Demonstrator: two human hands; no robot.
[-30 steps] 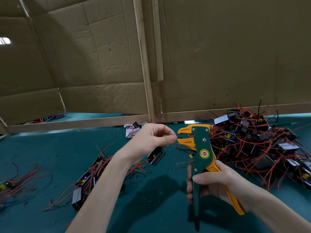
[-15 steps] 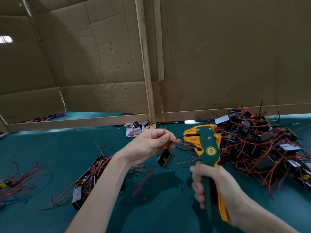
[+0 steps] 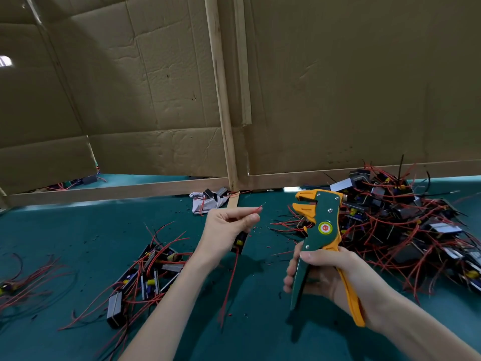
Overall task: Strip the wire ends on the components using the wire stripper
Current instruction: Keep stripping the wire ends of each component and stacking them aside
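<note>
My left hand (image 3: 229,225) pinches a thin red wire (image 3: 256,210) whose bare tip points up and right. A small black component (image 3: 240,242) hangs below that hand, and another red wire trails down from it. My right hand (image 3: 328,272) grips the handles of a green and orange wire stripper (image 3: 318,222), held upright. Its orange jaws are parted and face left, a short gap away from the wire tip.
A large heap of black components with red wires (image 3: 395,225) lies at the right. A smaller group (image 3: 148,272) lies at the left, with loose red wires (image 3: 23,277) further left. Cardboard walls on a wooden frame (image 3: 223,113) close off the back of the green table (image 3: 78,238).
The stripper's jaws were shut on the wire half a second ago. They have since parted and come off it, and the wire's tip now shows bare. My left hand drew back to the left.
</note>
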